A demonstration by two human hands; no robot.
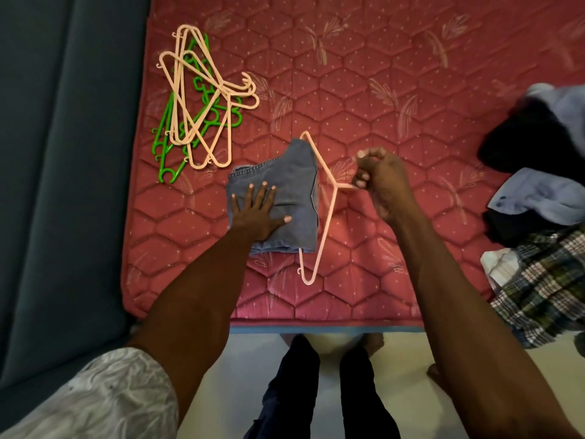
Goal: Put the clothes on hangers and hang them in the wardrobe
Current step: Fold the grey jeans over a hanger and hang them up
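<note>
Folded blue jeans [294,185] lie on the red quilted mattress [380,99], draped over the bar of a peach plastic hanger [326,213]. My left hand [258,210] presses flat on the jeans, fingers spread. Right of the jeans, my right hand [376,177] is closed around the hanger's hook. The hanger's bottom bar is hidden inside the fold of the jeans.
A pile of several peach and green hangers [198,99] lies at the mattress's far left. Loose clothes [544,185], dark, pale blue and plaid, are heaped at the right edge. A dark blue surface [63,153] lies left of the mattress. My legs stand on the pale floor [411,359] below.
</note>
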